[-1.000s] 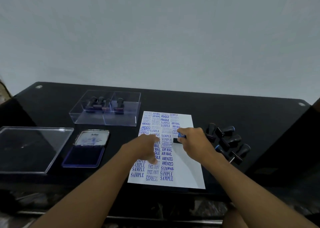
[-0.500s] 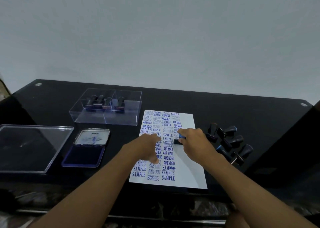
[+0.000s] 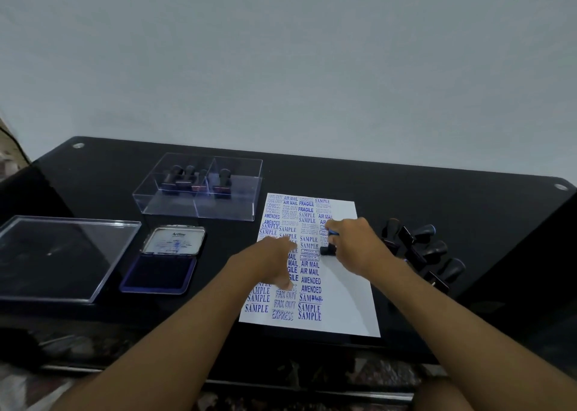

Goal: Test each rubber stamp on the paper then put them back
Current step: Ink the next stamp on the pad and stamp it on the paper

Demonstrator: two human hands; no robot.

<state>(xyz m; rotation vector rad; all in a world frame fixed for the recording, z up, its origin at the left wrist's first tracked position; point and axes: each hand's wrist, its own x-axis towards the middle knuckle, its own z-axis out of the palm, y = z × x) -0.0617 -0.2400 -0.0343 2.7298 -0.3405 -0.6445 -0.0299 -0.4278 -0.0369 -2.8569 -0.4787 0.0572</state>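
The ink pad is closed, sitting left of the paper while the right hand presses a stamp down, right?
Not quite: the ink pad is open, its lid tipped back and the dark pad showing, as the head view shows. The rest holds: it sits left of the paper, and the right hand presses a stamp down.

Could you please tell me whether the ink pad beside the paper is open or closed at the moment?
Open. The ink pad's lid is swung back, showing its printed inside, and the dark blue pad surface lies exposed.
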